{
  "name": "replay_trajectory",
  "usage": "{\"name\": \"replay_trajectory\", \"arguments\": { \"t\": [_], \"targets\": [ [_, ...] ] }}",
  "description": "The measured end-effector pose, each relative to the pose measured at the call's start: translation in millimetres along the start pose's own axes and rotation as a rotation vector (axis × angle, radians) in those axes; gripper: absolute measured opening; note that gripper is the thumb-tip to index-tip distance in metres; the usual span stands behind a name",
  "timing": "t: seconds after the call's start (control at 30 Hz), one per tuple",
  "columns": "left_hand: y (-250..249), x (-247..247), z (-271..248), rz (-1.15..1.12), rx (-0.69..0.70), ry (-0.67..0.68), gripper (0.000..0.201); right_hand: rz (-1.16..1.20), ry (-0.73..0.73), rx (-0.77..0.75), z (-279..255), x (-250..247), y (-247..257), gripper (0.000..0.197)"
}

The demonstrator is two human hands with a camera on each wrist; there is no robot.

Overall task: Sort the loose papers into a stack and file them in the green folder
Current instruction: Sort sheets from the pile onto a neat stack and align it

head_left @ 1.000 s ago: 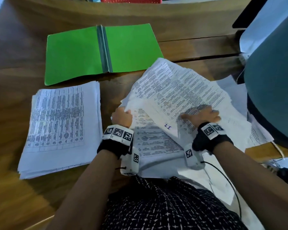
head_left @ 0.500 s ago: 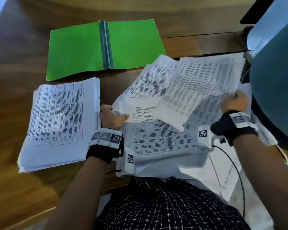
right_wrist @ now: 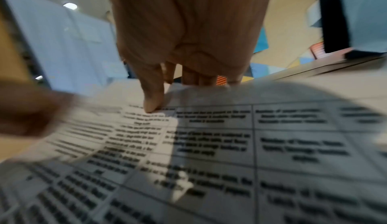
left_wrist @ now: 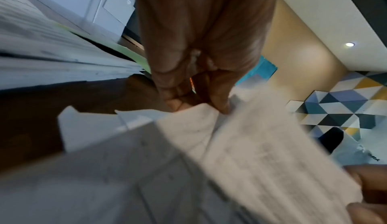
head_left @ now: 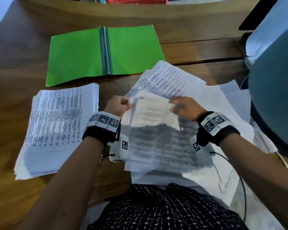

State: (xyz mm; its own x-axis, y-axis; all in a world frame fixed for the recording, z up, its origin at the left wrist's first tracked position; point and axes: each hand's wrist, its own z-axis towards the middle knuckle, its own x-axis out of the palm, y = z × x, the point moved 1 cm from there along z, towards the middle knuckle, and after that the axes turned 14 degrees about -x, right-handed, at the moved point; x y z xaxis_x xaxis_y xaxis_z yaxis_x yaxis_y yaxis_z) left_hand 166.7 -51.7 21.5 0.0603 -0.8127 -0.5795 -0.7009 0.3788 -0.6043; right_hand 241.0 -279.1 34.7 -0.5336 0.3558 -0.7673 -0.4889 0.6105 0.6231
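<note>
The green folder (head_left: 83,53) lies open and flat at the far middle of the wooden desk. A squared stack of printed papers (head_left: 56,127) sits to its near left. A loose, fanned pile of papers (head_left: 173,78) spreads over the right side. Between my hands hangs one printed sheet (head_left: 153,130), blurred and lifted off the pile. My left hand (head_left: 125,103) pinches its top left corner (left_wrist: 196,113). My right hand (head_left: 174,103) grips its top right edge, thumb (right_wrist: 153,105) on the printed face (right_wrist: 209,144) and fingers behind.
A teal chair back (head_left: 276,97) stands close at the right, over the pile's edge. A red basket (head_left: 135,0) sits beyond the desk's raised back rim. A black cable (head_left: 241,180) runs from my right wrist. More loose sheets (head_left: 223,180) overhang the near desk edge.
My right hand has swung left from the chair side to the middle with a sheet. My left hand has come up off the pile and taken that sheet's other corner.
</note>
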Motion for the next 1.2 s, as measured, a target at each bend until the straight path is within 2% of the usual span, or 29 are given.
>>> {"name": "replay_trajectory", "arguments": {
  "t": [0.07, 0.1, 0.17, 0.27, 0.37, 0.43, 0.47, 0.53, 0.57, 0.6, 0.63, 0.67, 0.7, 0.77, 0.87, 0.97, 1.07, 1.17, 1.2],
  "targets": [
    [-8.5, 1.5, 3.7, 0.018, 0.007, -0.041, 0.021, 0.016, 0.035, 0.069, 2.8, 8.7, 2.6, 0.038],
    [-10.4, 2.1, 6.0, 0.011, -0.021, -0.083, 0.026, 0.044, -0.026, 0.119, 4.0, 7.8, 0.9, 0.038],
    [-8.5, 3.6, 12.7, -0.004, -0.108, -0.170, 0.044, 0.158, -0.240, 0.198, 1.2, -2.2, -2.8, 0.034],
    [-0.1, 8.9, 22.8, 0.195, -0.200, -0.212, 0.065, 0.206, -0.545, 0.341, -10.4, -21.1, -19.6, 0.038],
    [1.3, 17.1, 25.5, 0.299, -0.165, -0.209, 0.054, 0.296, -0.642, 0.591, -22.3, -20.1, -46.7, 0.043],
    [-1.7, 22.7, 20.9, 0.329, -0.112, -0.254, 0.038, 0.301, -0.652, 0.741, -29.4, -11.0, -56.3, 0.031],
    [-4.4, 25.8, 17.2, 0.351, -0.078, -0.278, 0.032, 0.321, -0.678, 0.769, -31.4, -6.5, -56.6, 0.024],
    [-8.3, 33.4, 11.3, 0.377, -0.030, -0.330, 0.030, 0.433, -0.717, 0.810, -28.1, 5.4, -53.3, 0.027],
    [-8.9, 37.9, 9.0, 0.374, -0.028, -0.339, 0.031, 0.511, -0.731, 0.816, -24.1, 11.2, -50.5, 0.024],
    [-9.3, 42.2, 5.4, 0.364, -0.046, -0.318, 0.033, 0.587, -0.745, 0.813, -18.3, 18.2, -50.8, 0.031],
    [-7.1, 47.9, 6.2, 0.352, -0.054, -0.278, 0.034, 0.659, -0.735, 0.805, -12.8, 20.7, -45.7, 0.020],
    [-5.2, 51.9, 5.2, 0.314, -0.062, -0.224, 0.035, 0.696, -0.735, 0.812, -9.1, 22.2, -45.7, 0.045],
    [-4.1, 54.4, 5.7, 0.254, -0.061, -0.171, 0.037, 0.714, -0.692, 0.817, -6.1, 23.0, -46.4, 0.051],
    [-6.5, 53.4, 3.4, 0.117, -0.078, -0.044, 0.047, 0.629, -0.679, 0.773, -5.1, 19.0, -51.5, 0.047],
    [-17.3, 50.2, -6.3, -0.035, -0.191, 0.167, 0.053, 0.409, -0.690, 0.675, -8.4, 5.4, -50.4, 0.034],
    [-23.7, 50.5, -10.3, -0.151, -0.215, 0.242, 0.048, 0.253, -0.706, 0.567, -10.4, -5.8, -45.0, 0.030],
    [-15.0, 41.4, -11.8, -0.190, -0.214, 0.130, 0.051, 0.121, -0.749, 0.577, -20.0, -20.5, -49.6, 0.029],
    [3.3, 24.4, -9.6, -0.214, -0.148, -0.027, 0.030, 0.147, -0.781, 0.613, -36.3, -37.6, -70.8, 0.029],
    [9.3, 19.9, -10.1, -0.214, -0.134, -0.069, 0.040, 0.189, -0.775, 0.611, -41.4, -40.6, -77.3, 0.029]
  ]
}}
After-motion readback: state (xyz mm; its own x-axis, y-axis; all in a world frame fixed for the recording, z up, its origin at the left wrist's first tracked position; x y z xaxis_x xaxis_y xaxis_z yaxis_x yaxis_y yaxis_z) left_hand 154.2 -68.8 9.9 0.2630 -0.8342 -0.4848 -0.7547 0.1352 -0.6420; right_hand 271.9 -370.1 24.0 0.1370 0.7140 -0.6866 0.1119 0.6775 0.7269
